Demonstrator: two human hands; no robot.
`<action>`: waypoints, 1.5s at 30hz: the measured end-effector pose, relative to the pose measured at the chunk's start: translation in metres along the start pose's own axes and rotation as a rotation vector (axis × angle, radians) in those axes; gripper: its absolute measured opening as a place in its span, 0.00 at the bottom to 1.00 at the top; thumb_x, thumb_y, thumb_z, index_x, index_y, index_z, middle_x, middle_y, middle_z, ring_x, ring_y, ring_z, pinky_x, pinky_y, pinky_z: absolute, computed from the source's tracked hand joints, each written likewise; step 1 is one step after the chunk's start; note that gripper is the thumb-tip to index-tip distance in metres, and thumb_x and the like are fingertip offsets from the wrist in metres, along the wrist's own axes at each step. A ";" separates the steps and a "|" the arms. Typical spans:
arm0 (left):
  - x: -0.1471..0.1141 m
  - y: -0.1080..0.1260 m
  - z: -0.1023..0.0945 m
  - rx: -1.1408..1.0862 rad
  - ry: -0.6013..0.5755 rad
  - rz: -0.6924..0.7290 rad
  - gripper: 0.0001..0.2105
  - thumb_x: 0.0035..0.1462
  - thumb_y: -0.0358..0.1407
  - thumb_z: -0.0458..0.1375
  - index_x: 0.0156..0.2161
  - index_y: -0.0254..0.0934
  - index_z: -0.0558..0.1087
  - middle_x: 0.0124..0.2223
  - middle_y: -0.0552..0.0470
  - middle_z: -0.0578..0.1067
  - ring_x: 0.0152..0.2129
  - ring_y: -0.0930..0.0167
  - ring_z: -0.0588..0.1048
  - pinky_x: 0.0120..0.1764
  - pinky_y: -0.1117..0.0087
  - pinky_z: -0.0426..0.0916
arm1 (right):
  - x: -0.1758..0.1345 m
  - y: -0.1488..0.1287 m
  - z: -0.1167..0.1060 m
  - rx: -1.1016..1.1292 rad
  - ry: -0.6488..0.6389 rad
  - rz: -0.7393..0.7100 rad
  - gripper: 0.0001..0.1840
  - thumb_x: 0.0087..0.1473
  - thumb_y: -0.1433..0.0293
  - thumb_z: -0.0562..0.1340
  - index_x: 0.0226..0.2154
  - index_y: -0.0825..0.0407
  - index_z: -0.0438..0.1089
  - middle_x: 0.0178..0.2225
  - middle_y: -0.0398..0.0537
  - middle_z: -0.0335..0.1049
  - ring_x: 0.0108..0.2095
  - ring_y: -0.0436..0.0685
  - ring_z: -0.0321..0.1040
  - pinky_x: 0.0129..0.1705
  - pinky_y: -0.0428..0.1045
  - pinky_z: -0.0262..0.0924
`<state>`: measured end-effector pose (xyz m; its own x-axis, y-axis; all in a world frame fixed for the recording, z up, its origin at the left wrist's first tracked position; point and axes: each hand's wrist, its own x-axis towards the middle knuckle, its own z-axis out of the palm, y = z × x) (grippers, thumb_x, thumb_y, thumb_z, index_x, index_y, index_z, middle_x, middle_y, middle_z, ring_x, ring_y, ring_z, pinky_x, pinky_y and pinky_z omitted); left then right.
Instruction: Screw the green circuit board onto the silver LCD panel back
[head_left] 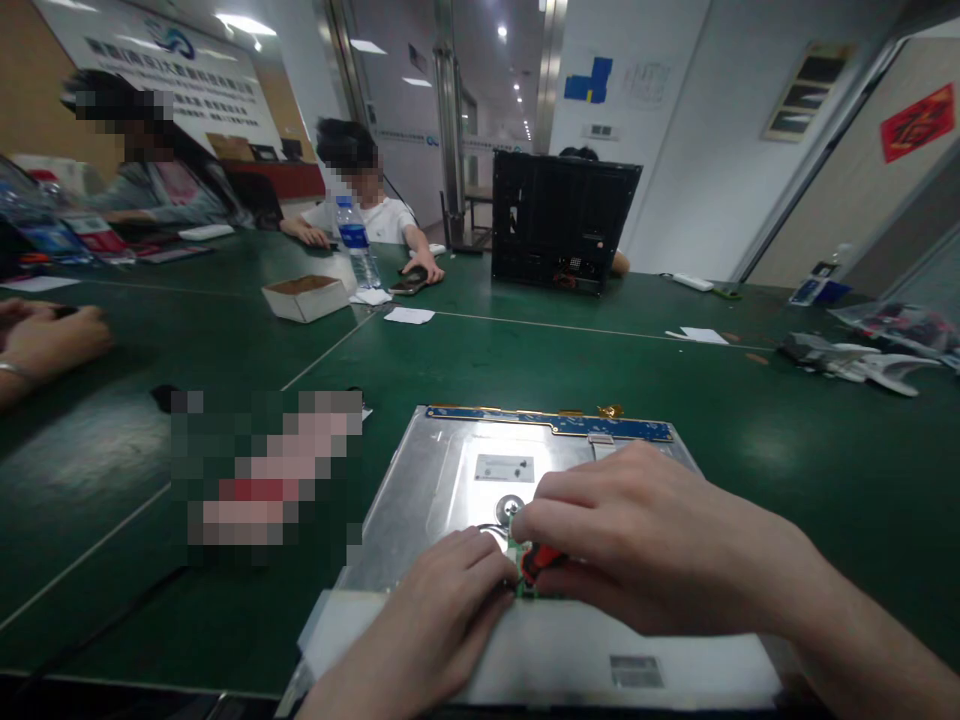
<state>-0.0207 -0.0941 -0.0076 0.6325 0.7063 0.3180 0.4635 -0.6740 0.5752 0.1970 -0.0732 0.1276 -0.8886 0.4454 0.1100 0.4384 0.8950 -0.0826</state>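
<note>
A silver metal display panel point(405, 500) lies before me, with a long blue circuit strip point(487, 416) along its far edge. Over its near middle, a small green circuit board point(517, 550) shows between my hands. My left hand point(450, 590) is closed, its fingertips pinched at the board's left edge, beside thin dark wires. My right hand point(622, 530) curls around a red-and-black tool point(541, 562), probably a screwdriver; its tip is hidden. The right fingertips touch the board's upper part. A round metal disc point(510, 508) sits just beyond them.
A white strip point(555, 650) spans the near side of the panel. Across the green table stand an open carton point(306, 298), a water bottle point(355, 245) and a black monitor casing point(564, 222). Gloves point(855, 360) lie right. Other people sit opposite; a person's hands point(56, 345) rest left.
</note>
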 end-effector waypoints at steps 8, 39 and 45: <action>0.001 0.001 -0.001 -0.002 -0.006 0.004 0.07 0.62 0.27 0.50 0.39 0.40 0.68 0.38 0.51 0.74 0.35 0.66 0.73 0.38 0.67 0.67 | 0.001 -0.001 0.000 -0.026 0.020 0.004 0.04 0.63 0.67 0.58 0.37 0.50 0.63 0.32 0.41 0.70 0.27 0.51 0.61 0.26 0.49 0.43; 0.001 0.006 -0.004 -0.002 0.006 -0.038 0.07 0.58 0.26 0.50 0.38 0.39 0.68 0.38 0.50 0.75 0.35 0.66 0.75 0.37 0.68 0.68 | 0.000 -0.003 -0.005 0.073 -0.019 0.038 0.05 0.59 0.67 0.60 0.36 0.51 0.63 0.32 0.42 0.69 0.26 0.50 0.58 0.25 0.49 0.42; 0.001 0.006 -0.003 0.009 0.010 -0.043 0.07 0.59 0.27 0.51 0.38 0.39 0.69 0.37 0.50 0.75 0.35 0.66 0.75 0.37 0.68 0.69 | 0.000 -0.005 -0.004 0.069 -0.024 0.043 0.03 0.55 0.71 0.58 0.35 0.51 0.63 0.31 0.41 0.69 0.25 0.50 0.57 0.24 0.49 0.42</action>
<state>-0.0191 -0.0971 -0.0011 0.6060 0.7365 0.3005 0.4954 -0.6450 0.5819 0.1949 -0.0779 0.1323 -0.8723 0.4822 0.0808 0.4670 0.8707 -0.1546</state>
